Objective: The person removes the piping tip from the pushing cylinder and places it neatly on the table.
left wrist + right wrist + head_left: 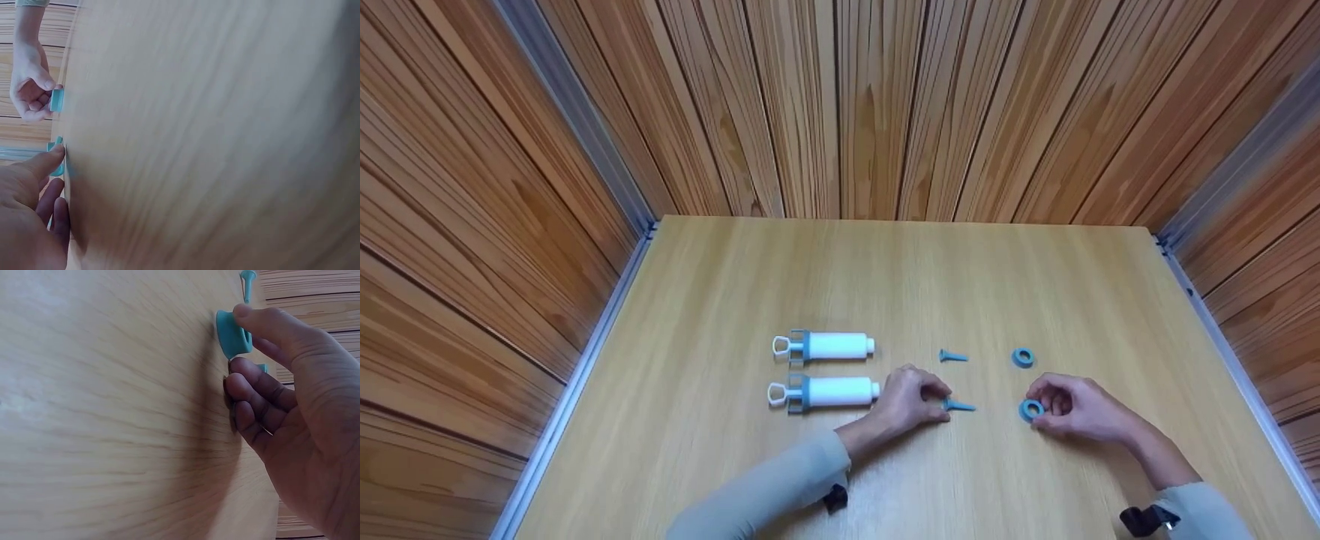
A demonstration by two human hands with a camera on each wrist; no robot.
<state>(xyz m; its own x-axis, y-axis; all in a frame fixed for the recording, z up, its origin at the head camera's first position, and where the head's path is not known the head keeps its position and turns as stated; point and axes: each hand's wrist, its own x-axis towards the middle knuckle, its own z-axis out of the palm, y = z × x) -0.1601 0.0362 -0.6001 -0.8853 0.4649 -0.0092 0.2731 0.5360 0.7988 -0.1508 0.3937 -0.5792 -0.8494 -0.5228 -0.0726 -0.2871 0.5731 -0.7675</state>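
Observation:
My left hand pinches the wide end of the nearer small blue nozzle, whose thin tip points right along the table. To the right, my right hand pinches the nearer blue ring by its edge between thumb and finger. In the right wrist view this ring stands out by the thumb, with the other fingers curled below it. Just left of the left hand lies a white syringe with a blue collar and a white loop handle. Its tip end is right by that hand.
A second white syringe lies parallel behind the first. Farther back on the wooden table are another blue nozzle and another blue ring. Wood-panel walls with metal corner rails enclose the back and sides.

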